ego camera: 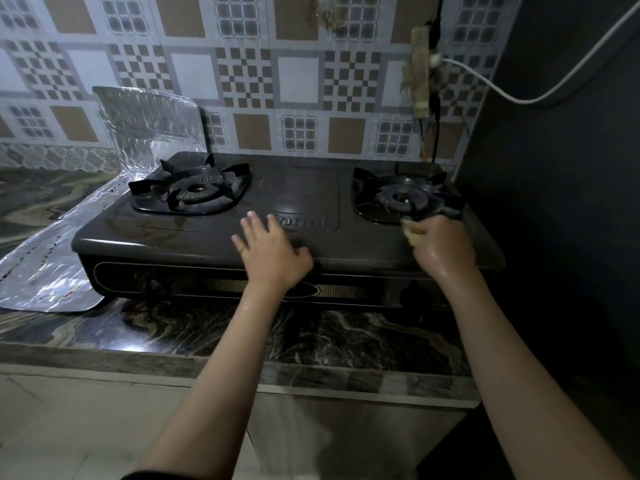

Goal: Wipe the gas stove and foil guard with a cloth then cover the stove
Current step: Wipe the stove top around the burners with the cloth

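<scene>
A dark two-burner gas stove (298, 188) stands on a marbled counter. My left hand (273, 252) lies flat with spread fingers on the stove's front middle, near the brand plate. My right hand (443, 245) grips a small yellowish cloth (414, 233) at the front edge of the right burner (401, 199). Only a corner of the cloth shows past my fingers. The left burner (192, 194) sits bare. A silver foil guard (52, 271) lies flat on the counter left of the stove and bends up against the wall (149, 119).
A marbled counter (311, 337) runs in front of the stove. A tiled wall (298, 77) stands behind. A dark panel (554, 168) closes in the right side. A white cable (491, 88) and a taped black wire (420, 74) hang at the back right. Two knobs (154, 287) sit on the stove's front.
</scene>
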The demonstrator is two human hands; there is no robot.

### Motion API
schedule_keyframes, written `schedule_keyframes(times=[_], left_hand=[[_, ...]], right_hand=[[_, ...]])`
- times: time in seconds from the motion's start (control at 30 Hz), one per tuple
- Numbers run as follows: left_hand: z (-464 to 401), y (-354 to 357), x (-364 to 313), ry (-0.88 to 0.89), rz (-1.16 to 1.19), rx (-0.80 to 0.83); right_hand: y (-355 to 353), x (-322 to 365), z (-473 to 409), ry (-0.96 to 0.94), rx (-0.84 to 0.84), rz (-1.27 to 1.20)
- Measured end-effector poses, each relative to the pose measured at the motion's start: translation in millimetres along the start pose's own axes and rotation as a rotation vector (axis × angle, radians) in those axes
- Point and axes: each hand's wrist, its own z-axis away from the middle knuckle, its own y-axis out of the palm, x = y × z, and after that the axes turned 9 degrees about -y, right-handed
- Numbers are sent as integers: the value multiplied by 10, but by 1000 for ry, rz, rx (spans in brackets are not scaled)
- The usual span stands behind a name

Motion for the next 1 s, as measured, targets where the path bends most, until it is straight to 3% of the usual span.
schedule_keyframes(times=[0.07,0.17,0.23,0.43,0.67,1.0], left_hand=[[-31,46,-229,111,-1,38],[-81,182,-401,161,-50,75],[-95,290,-402,149,-116,59],[-121,359,-366,147,-140,26],[-122,384,-352,141,-124,7],[-112,362,-364,141,-97,14]], right_hand=[[119,207,-40,-159,45,-157],[331,382,-114,-342,257,-190],[381,333,-175,-355,333,-251],[411,180,-223,-373,308,-278],[201,-257,-221,-281,162,-237],[-146,-809,-133,30,13,-162]])
